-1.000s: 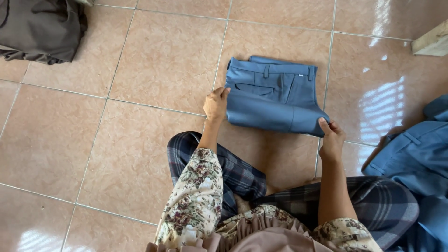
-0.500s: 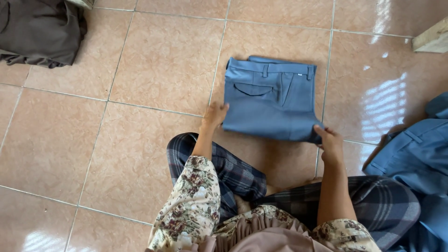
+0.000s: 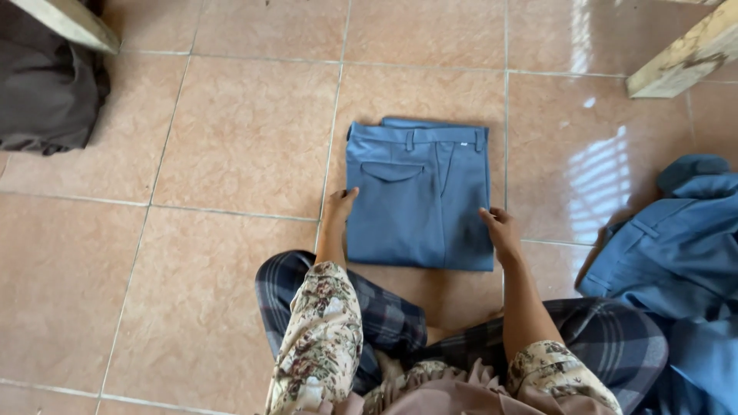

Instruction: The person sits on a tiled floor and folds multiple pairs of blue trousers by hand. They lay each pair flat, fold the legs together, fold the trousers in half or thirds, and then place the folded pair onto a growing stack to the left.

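Hands flanked the folded blue fabric trousers [image 3: 417,196] on the glossy tan tiled floor [image 3: 231,154]: your left hand [image 3: 338,206] and right hand [image 3: 501,230] touched its 2 side edges, fingers loosely open, gripping nothing.

Glossy tiled floor seen from above

The floor [image 3: 231,138] is laid with large square tiles in a peach-tan colour, parted by thin pale grout lines that run slightly askew across the frame. Daylight glares off the polished surface in the upper right and right of centre, where a striped bright patch [image 3: 607,173] shows. A pale wooden beam [image 3: 680,58] juts in at the upper right corner, and another pale wooden edge [image 3: 65,21] crosses the upper left corner.
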